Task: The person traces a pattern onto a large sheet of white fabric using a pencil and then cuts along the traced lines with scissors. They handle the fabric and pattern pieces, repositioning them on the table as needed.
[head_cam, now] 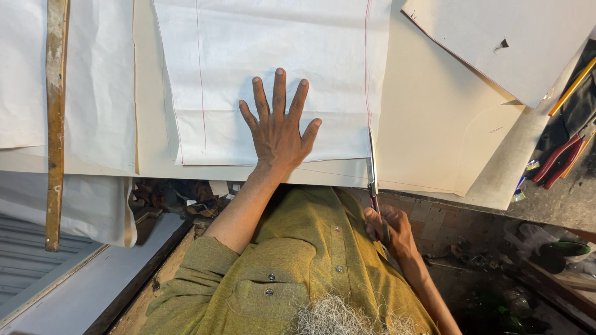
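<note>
White fabric (273, 74) lies flat on the cutting table (428, 124), its red marked line (367, 68) running straight away from the worker. Scissors (372, 177) sit at the near end of that line, blades aligned along it — gripped closed-fisted by the right hand (390, 228). Left hand (279, 127) — fully spread, holding nothing — presses the fabric just beside the line.

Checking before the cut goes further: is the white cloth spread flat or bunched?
Spread flat: the left hand presses the white cloth down, no bunching visible.
</note>
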### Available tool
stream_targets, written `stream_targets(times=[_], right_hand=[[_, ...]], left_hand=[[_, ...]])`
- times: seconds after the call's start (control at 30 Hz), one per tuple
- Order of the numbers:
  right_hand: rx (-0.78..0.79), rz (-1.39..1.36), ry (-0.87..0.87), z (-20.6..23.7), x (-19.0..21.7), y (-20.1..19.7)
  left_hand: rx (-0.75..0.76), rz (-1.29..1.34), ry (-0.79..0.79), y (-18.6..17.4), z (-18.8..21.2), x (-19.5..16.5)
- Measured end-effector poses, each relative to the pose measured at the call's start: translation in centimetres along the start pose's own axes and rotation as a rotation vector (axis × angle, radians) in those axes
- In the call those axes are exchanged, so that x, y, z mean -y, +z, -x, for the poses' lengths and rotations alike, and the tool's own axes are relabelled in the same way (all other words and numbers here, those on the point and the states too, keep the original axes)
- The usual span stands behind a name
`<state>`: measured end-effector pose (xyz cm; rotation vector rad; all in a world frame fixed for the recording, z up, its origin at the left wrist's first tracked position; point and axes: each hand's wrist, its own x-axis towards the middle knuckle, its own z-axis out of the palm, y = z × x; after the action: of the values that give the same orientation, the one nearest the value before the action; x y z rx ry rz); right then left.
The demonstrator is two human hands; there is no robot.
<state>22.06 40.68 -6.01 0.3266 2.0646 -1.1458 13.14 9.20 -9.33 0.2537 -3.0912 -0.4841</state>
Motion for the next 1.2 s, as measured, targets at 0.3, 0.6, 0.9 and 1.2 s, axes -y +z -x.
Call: stream_targets(times=[0.3,0.6,0.9,1.2], right_hand=[[0.030,-0.048,-0.126,-1.8,3.2,-0.7],[0.000,-0.049,-0.015,-1.5,5.3,-0.6],[0.064,-0.076,-0.152,-4.2,7.9,-1.7],[0.048,-0.110,-0.113,-4.7,9.1,-0.9]], left_hand=[[-0.007,0.015,0.009,-0.2,0.0,0.0],[0.008,0.036,0.000,-0.4,-0.1,-0.1],[0.000,0.038,0.003,-0.3,-0.1,0.1],[-0.010,0.043,0.001,-0.2,-0.2,0.2]])
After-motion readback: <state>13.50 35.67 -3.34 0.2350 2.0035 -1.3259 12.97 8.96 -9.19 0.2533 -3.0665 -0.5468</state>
